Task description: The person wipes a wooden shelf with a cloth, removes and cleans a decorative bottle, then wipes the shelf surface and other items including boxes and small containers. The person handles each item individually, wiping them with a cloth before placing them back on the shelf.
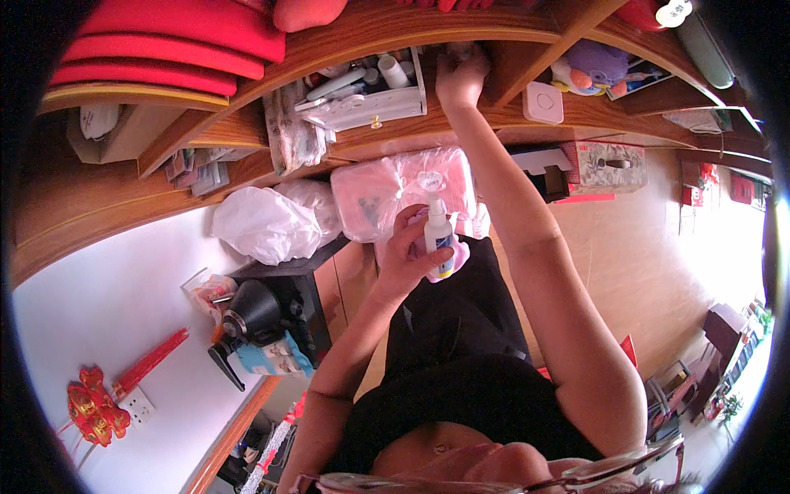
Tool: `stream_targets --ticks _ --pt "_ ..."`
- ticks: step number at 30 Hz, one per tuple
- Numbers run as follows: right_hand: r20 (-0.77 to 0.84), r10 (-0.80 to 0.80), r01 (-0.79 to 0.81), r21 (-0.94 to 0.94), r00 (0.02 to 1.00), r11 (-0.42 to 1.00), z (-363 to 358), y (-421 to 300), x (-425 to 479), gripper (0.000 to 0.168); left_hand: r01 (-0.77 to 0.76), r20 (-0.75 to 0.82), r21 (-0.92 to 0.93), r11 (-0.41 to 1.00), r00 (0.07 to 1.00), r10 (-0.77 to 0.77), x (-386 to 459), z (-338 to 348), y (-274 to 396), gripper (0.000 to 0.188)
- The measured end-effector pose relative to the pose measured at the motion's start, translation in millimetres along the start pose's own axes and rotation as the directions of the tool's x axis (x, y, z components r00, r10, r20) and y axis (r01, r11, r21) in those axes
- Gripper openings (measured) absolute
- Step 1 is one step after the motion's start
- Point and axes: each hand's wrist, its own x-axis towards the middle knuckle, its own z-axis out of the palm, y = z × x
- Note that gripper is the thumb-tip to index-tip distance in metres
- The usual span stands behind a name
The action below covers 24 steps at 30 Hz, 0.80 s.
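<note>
My left hand (410, 253) holds a small white spray bottle (437, 231) with a blue and yellow label, together with a pink cloth (460, 253) behind it. My right hand (463, 77) reaches into a compartment of the wooden shelf unit (395, 139); its fingers are at a small, blurred object in shadow, and whether they grip it cannot be told. Left of this hand, a white organizer box (370, 114) with a small gold knob holds white bottles and jars. A white square device (543, 102) sits on the shelf to its right.
A pink package in clear plastic (364, 197) and a white plastic bag (265, 225) lie below the shelf. A black kettle (256, 312) stands at lower left. Red folded fabric (166, 37) fills the upper left shelf. Plush toys (589, 65) and a patterned box (617, 167) are to the right.
</note>
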Motion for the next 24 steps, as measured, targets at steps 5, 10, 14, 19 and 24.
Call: stream_targets --ticks 5,10,14,19,24 --pt "-0.079 -0.019 0.017 -0.031 0.997 0.999 23.3 14.5 16.0 0.034 -0.005 0.006 0.011 1.000 1.000 0.005 -1.8 1.3 9.0 0.052" --pt "-0.086 -0.044 0.050 0.063 0.995 0.997 16.1 11.8 8.1 0.038 -0.019 -0.040 0.029 0.999 0.999 0.020 -4.0 -1.3 2.5 0.053" --pt "0.302 0.029 -0.105 0.236 0.953 0.966 -41.7 8.4 -32.3 0.033 -0.057 -0.151 0.164 0.985 0.985 0.082 1.3 -5.8 -0.6 0.057" --pt "0.843 0.051 -0.604 0.340 0.535 0.721 -172.9 -37.0 -95.2 0.037 -0.129 -0.238 0.589 0.798 0.916 0.324 23.1 -10.7 15.9 0.058" --pt "0.795 -0.082 -0.270 0.298 0.601 0.915 -210.1 -75.3 -94.3 0.042 -0.170 -0.143 0.803 0.572 0.875 0.462 48.1 8.6 29.2 0.058"
